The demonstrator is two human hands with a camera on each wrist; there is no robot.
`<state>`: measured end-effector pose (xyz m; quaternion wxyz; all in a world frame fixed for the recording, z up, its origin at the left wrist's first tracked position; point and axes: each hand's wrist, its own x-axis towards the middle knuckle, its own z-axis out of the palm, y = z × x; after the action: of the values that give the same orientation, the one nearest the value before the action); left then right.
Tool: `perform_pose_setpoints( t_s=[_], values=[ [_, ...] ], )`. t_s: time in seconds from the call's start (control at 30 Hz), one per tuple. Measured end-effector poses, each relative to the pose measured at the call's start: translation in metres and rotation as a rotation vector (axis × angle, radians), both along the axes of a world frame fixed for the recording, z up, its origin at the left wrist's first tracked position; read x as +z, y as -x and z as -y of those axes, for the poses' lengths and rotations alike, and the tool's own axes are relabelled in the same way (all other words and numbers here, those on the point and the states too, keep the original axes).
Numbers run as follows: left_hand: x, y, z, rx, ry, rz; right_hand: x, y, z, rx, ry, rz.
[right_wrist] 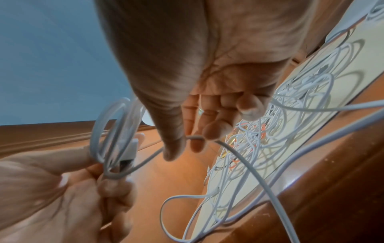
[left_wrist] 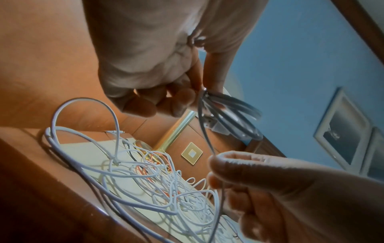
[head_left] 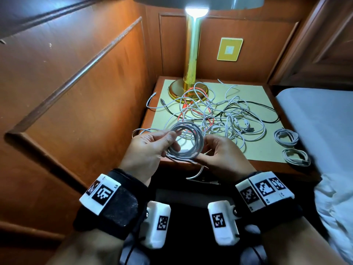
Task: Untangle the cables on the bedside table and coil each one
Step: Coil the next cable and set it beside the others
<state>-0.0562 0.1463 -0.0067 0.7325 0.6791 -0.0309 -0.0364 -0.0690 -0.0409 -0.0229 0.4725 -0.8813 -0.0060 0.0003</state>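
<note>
Both hands' grip pinches one white cable coil (head_left: 186,143) held between them.

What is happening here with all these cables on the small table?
A person is sorting a tangle of cables on a bedside table and coiling them one by one. The left hand holds a nearly finished white coil, while the right hand pinches its loose tail to feed the last turns. Two finished coils lie at the table's right edge by the bed. Most of the pile, white with some red and black, remains tangled near the brass lamp.
</note>
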Motion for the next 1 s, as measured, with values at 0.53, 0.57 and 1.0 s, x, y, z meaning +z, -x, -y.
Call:
perform_pose_setpoints(
  t_s=[0.53, 0.57, 1.0],
  values=[
    [0.004, 0.006, 0.002, 0.010, 0.032, -0.163, 0.004, -0.003, 0.003, -0.056, -0.675, 0.019],
    [0.004, 0.006, 0.003, 0.011, 0.035, -0.161, 0.005, -0.002, 0.002, -0.055, -0.726, -0.009],
    [-0.005, 0.006, 0.011, 0.046, 0.028, -0.037, 0.004, 0.001, -0.009, -0.069, -0.749, -0.016]
  ],
)
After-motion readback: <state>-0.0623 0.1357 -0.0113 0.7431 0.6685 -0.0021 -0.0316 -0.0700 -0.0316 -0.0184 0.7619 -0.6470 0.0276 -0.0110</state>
